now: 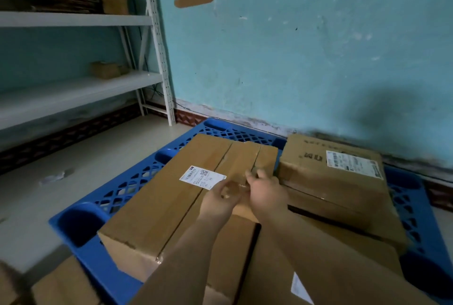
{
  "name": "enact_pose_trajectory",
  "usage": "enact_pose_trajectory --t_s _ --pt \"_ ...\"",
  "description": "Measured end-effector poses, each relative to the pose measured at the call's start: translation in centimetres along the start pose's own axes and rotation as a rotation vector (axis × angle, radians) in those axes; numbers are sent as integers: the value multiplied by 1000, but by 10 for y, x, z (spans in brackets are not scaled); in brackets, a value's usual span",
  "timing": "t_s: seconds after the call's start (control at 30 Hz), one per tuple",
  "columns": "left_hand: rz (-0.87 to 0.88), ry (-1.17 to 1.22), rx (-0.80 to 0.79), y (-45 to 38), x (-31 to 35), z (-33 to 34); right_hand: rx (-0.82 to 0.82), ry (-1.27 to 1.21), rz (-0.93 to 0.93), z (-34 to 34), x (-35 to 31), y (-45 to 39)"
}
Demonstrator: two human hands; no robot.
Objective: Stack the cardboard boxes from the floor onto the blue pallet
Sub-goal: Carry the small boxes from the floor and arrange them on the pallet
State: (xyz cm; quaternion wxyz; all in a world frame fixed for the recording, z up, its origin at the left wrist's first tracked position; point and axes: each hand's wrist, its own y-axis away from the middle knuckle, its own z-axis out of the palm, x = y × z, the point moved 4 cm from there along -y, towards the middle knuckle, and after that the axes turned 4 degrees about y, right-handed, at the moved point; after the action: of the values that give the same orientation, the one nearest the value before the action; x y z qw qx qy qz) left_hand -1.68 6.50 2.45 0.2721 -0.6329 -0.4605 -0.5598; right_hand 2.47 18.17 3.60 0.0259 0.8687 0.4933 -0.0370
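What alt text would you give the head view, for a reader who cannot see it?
A person's left hand and right hand meet above a long cardboard box with a white label, lying on the blue pallet. A second labelled box sits to its right by the turquoise wall; a white shelf rack stands left.

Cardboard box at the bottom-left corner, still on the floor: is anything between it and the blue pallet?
Nothing visible stands between the brown cardboard box on the floor and the blue plastic lattice pallet. The pallet's near part, though, is already taken by a long brown labelled cardboard box.
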Motion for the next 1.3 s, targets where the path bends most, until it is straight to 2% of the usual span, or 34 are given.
enact_pose_trajectory --t_s 0.23,0.3,0.37,0.47,0.53,0.6,0.7,0.8,0.9,1.07,1.2,1.3 --pt "-100 32 84 -9 -28 -61 20 283 -15 5 10 -62" --pt "-112 24 102 -12 -32 -78 136 461 -14 -1 7 -67" --pt "-97 59 113 -13 -33 -92 262 448 -42 -6 -14 -66" --pt "-48 174 195 -9 -32 -121 312 4 -296 2 -92 -58" --pt "-44 197 282 -1 -37 -152 226 -460 -440 10 -160 -43" --pt "-49 226 381 14 -51 -193 76 -854 -489 25 -220 -20" --pt "-96 264 515 52 -88 -259 -95 -1054 -481 56 -287 15" --pt "-227 224 625 97 -142 -312 -309 -993 -534 103 -330 53" --pt "-405 181 704 142 -207 -338 -458 -718 -573 163 -348 88" --pt "-655 208 653 182 -310 -324 -651 -261 -513 257 -336 128" --pt "-708 270 629 181 -356 -297 -684 -89 -418 296 -314 138" --pt "-756 238 665 176 -374 -295 -622 -120 -322 307 -305 138"
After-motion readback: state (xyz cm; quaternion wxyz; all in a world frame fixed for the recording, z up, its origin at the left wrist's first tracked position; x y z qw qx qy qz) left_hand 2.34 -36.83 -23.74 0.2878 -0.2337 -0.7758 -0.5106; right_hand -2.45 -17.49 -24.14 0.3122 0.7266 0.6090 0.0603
